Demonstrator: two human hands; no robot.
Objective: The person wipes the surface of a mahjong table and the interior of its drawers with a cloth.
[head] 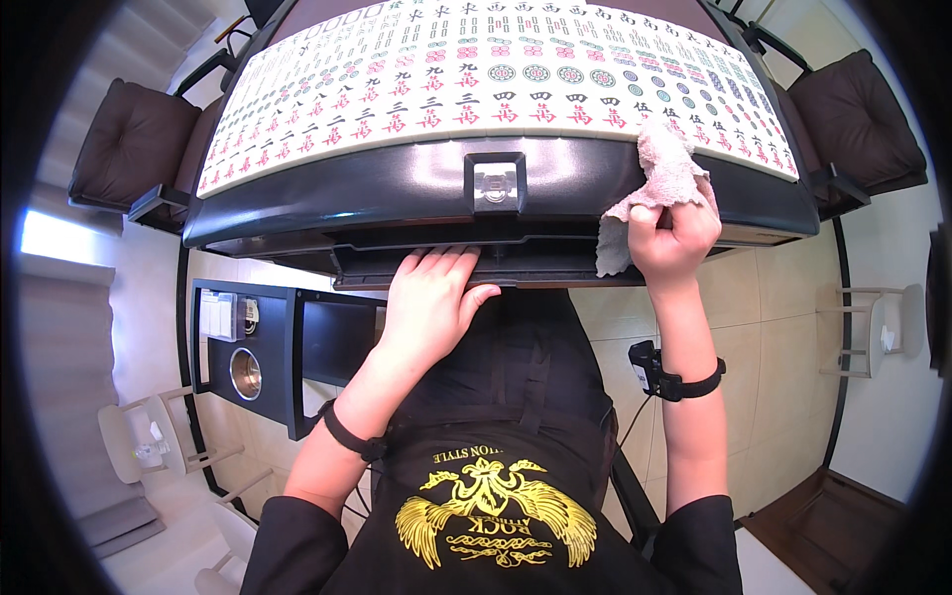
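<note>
My right hand (677,234) grips a crumpled pale pink cloth (666,167). The cloth's upper end touches the front row of mahjong tiles (520,111), while a loose corner hangs below my fist. Under the tiles runs the glossy black rim (357,182) of the mahjong table. My left hand (431,301) lies flat over the front edge of a pulled-out black drawer (565,268), thumb apart, fingertips reaching into it. The tiles lie face up, edge to edge, in several long rows.
A clear-covered recess (494,182) sits mid-rim. On the left stands a black side table (286,357) with a metal cup holder (245,373) and a clear plastic box (221,316). Brown padded chairs (134,145) flank the table. A cable (636,428) hangs near my right wrist.
</note>
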